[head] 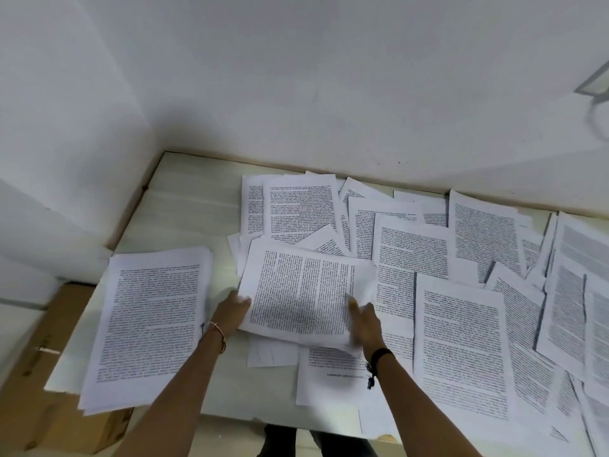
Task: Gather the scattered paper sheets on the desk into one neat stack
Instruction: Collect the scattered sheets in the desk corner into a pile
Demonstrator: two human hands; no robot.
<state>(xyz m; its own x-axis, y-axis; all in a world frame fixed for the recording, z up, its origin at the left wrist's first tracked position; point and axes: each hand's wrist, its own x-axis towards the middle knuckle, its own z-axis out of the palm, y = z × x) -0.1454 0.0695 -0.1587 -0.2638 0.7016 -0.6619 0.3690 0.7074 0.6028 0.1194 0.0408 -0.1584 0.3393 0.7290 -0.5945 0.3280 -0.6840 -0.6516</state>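
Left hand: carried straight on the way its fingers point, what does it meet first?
The left hand holds the two-column sheet by its left edge; past that, probably the overlapping sheets nearer the wall.

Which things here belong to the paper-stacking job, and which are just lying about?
Job: stack; held sheet, gripped by left hand and right hand; loose sheets; desk.
Lying about: cardboard box; blurred wall fixture.

Dense printed text on the paper sheets [461,351], none of it legible
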